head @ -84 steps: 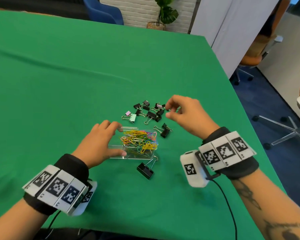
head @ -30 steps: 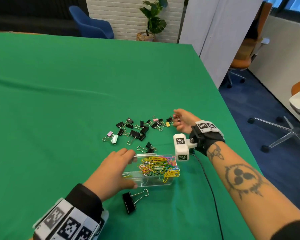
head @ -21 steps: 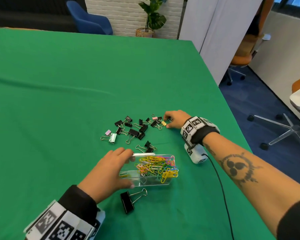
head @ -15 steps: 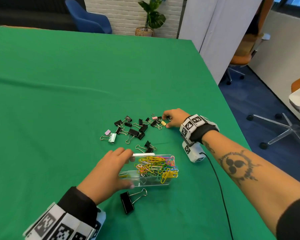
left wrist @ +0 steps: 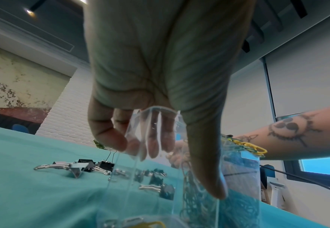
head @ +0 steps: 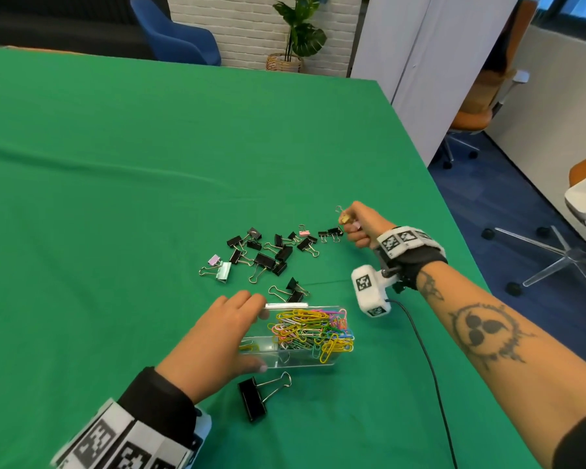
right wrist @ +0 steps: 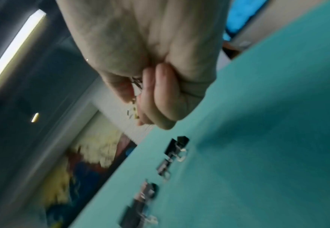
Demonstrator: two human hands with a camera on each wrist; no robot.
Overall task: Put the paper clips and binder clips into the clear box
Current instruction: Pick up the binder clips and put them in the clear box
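A clear box [head: 301, 353] heaped with coloured paper clips [head: 313, 328] sits on the green table. My left hand [head: 217, 343] grips its left end, fingers over the far wall and thumb on the near wall; the left wrist view shows those fingers [left wrist: 152, 138] through the clear plastic. My right hand [head: 359, 223] hovers just right of the scattered binder clips [head: 268, 255], curled around a small yellow binder clip [head: 344, 218] with its wire handle sticking up. The right wrist view is blurred, with the yellow clip [right wrist: 134, 108] between finger and thumb.
A large black binder clip [head: 254, 396] lies in front of the box. Two more black clips [head: 293, 291] lie just behind it. The table's right edge [head: 454, 214] runs close to my right arm, with office chairs beyond. A cable [head: 430, 374] trails from the right wrist camera.
My right hand has lifted off the table with the small yellow binder clip, which lay at the right end of the pile. The left hand and box have stayed put.
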